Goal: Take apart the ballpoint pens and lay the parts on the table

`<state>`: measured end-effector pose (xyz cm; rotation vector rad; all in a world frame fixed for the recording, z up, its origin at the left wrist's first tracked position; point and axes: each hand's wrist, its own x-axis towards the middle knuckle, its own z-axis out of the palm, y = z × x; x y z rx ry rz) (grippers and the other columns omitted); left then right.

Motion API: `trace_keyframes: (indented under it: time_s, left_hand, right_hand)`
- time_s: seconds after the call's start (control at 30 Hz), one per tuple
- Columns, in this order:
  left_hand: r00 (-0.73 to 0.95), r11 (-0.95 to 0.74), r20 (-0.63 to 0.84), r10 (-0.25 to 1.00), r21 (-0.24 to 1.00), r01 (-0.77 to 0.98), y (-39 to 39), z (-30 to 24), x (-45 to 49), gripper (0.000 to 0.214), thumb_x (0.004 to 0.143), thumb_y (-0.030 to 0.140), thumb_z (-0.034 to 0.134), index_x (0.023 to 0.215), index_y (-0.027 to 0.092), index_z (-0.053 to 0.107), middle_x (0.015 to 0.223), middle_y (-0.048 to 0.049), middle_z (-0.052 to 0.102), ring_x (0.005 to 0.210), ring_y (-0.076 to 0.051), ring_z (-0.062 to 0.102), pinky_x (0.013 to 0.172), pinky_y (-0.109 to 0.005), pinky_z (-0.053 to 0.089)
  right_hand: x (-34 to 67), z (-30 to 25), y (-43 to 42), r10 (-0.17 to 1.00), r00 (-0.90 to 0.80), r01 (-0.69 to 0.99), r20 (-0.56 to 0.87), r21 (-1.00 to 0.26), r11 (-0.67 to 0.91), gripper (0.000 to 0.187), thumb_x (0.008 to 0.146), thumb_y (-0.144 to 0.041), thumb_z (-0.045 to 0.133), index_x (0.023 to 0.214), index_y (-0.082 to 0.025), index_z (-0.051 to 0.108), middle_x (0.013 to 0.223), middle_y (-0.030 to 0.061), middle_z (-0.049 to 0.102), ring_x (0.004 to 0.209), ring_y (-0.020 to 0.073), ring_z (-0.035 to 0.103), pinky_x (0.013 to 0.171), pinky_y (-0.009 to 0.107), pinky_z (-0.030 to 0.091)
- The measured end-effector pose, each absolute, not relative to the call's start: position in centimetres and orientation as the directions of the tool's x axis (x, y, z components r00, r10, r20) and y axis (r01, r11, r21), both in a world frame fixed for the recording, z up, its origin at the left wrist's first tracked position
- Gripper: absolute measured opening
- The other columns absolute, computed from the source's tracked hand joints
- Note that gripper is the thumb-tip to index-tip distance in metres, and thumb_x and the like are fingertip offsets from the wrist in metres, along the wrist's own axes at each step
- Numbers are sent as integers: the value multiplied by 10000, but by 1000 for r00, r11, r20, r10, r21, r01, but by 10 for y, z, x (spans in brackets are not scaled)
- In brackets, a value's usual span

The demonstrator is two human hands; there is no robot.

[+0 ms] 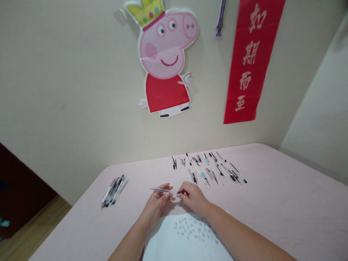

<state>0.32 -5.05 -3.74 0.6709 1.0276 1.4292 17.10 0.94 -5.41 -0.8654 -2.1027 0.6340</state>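
Note:
A slim grey pen [160,189] lies across the fingers of my left hand [157,203], its pointed end to the left. My left thumb and fingers are closed on it. Close by on the right, my right hand [194,195] is closed in a pinch on a small dark pen part [178,193]. This part is level with the pen's right end; whether the two touch is too small to tell. Below both hands is a white sheet of paper [160,241] with handwritten marks, partly covered by my right forearm.
A bundle of pens [113,191] lies at the left on the pink-covered table [81,224]. Several pens and pen parts [202,174] are spread in two rows toward the back. Behind the table stands a wall with a pig cutout [167,92] and a red banner [246,65].

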Motion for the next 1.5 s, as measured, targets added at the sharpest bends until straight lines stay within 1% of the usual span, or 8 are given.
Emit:
trace_keyframes:
  time_s: [0.1, 0.33, 0.4, 0.5, 0.57, 0.8, 1.2, 1.5]
  left_hand:
    - [-164, 81, -170, 972, 892, -445, -50, -38, 3, 306, 570, 194, 837, 832, 127, 694, 877, -63, 707, 700, -105, 643, 690, -200, 507]
    - [-204, 70, -165, 965, 912, -404, -48, -44, 1, 284, 580, 305, 835, 694, 119, 654, 628, -7, 635, 610, -97, 608, 602, -177, 476]
    - [-187, 76, -167, 968, 906, -417, -49, -43, 1, 306, 571, 293, 842, 759, 136, 658, 693, -15, 662, 635, -103, 622, 629, -194, 486]
    - [-146, 92, -168, 975, 901, -425, -50, -42, 1, 446, 555, 240, 849, 958, 180, 669, 940, -50, 702, 712, -116, 648, 691, -230, 501]
    - [-137, 89, -158, 978, 907, -411, -50, -42, 1, 434, 559, 248, 844, 954, 166, 684, 998, -72, 701, 740, -121, 651, 711, -231, 497]
    - [-237, 37, -137, 962, 922, -385, -45, -42, -1, 349, 497, 357, 861, 695, 130, 684, 663, -14, 669, 625, -101, 601, 600, -189, 466]
    - [-327, 5, -151, 933, 913, -408, -40, -48, -8, 410, 482, 413, 860, 706, 139, 653, 666, 13, 659, 637, -84, 604, 583, -167, 476]
    - [-343, 0, -141, 929, 925, -381, -39, -52, -8, 402, 514, 411, 845, 734, 141, 643, 688, 2, 660, 645, -91, 604, 593, -178, 476]
  right_hand:
    - [170, -54, 9, 747, -483, 366, 457, -670, 646, 104, 746, -132, 686, 709, -172, 597, 670, -14, 558, 618, 128, 493, 602, 242, 357]
    - [170, -55, 7, 711, -513, 332, 482, -653, 681, 94, 754, -149, 681, 719, -175, 598, 686, -13, 566, 632, 130, 500, 605, 240, 360]
    - [170, -56, 8, 716, -506, 340, 481, -651, 678, 94, 758, -153, 676, 716, -176, 596, 683, -13, 565, 627, 129, 496, 602, 240, 360]
    - [171, -57, 9, 725, -492, 352, 482, -651, 672, 91, 767, -163, 668, 716, -176, 594, 673, -17, 558, 618, 125, 489, 601, 239, 360]
    - [171, -57, 10, 725, -491, 351, 483, -652, 672, 89, 769, -158, 665, 716, -174, 596, 669, -18, 553, 617, 124, 487, 600, 237, 358]
    - [170, -56, 9, 716, -502, 337, 485, -653, 678, 87, 751, -137, 678, 727, -173, 603, 691, -13, 570, 625, 123, 490, 599, 233, 357]
    - [173, -57, 10, 727, -476, 359, 496, -645, 675, 80, 757, -106, 584, 765, -170, 632, 737, 14, 589, 682, 137, 528, 646, 243, 389]
    - [173, -61, 11, 721, -498, 329, 482, -664, 671, 343, 728, -38, 523, 1003, -183, 667, 803, 31, 618, 731, 147, 566, 703, 255, 437]
